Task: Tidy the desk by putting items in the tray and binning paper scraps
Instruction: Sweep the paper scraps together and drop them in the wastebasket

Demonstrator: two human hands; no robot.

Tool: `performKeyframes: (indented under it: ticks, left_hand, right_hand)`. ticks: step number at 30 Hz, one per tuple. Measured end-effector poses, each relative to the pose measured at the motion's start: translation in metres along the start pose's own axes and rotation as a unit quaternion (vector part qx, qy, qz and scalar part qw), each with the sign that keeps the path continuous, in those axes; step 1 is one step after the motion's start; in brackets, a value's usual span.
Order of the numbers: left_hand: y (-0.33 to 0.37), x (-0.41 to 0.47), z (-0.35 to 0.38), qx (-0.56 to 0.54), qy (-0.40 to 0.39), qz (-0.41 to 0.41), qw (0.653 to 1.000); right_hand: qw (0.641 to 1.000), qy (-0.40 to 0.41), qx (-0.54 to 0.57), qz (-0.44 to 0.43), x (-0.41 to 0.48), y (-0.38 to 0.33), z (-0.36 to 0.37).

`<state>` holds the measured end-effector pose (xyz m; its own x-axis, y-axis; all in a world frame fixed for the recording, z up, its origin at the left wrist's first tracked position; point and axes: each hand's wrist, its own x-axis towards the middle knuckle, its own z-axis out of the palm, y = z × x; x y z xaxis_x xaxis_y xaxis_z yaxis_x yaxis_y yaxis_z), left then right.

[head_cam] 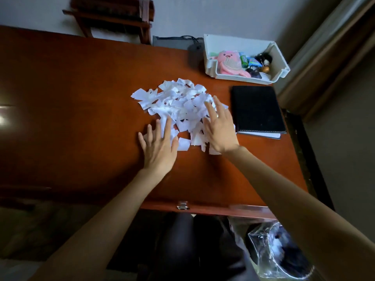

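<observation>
A heap of white paper scraps [178,104] lies in the middle of the wooden desk [81,102]. My left hand [160,147] lies flat with spread fingers at the heap's near left edge, its fingertips touching the scraps. My right hand [221,128] rests flat on the heap's right side, fingers straight. The white tray [211,63] stands at the desk's far right and holds a pink hairbrush [229,61] and several small items. A bin lined with clear plastic [278,252] stands on the floor under the desk's near right corner.
A black notebook [257,108] lies right of the scraps, just in front of the tray. A wooden chair [113,17] stands behind the desk. A dark cable and box [182,41] sit at the far edge. A drawer latch [182,205] shows at the desk's front.
</observation>
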<state>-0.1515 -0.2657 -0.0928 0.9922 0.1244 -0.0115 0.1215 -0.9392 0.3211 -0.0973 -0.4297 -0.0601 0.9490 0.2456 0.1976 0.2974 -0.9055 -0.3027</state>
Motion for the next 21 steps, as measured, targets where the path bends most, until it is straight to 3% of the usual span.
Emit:
performKeyframes:
  ticks: [5, 10, 16, 21]
  left_hand:
    - [0.004, -0.021, 0.01, 0.027, -0.009, 0.006, 1.0]
    - [0.013, -0.044, 0.015, 0.008, 0.077, 0.04, 0.996]
    - [0.022, -0.048, 0.012, 0.015, 0.101, 0.018, 0.995]
    - [0.026, -0.036, 0.016, 0.065, 0.116, 0.009, 0.991]
  right_hand:
    - [0.998, 0.004, -0.025, 0.056, -0.043, 0.009, 0.007]
    - [0.996, -0.069, -0.019, 0.044, -0.073, 0.014, 0.019]
    - [0.999, 0.033, -0.037, 0.018, -0.091, 0.014, 0.011]
    - [0.996, -0.01, -0.078, 0.049, -0.074, 0.016, 0.016]
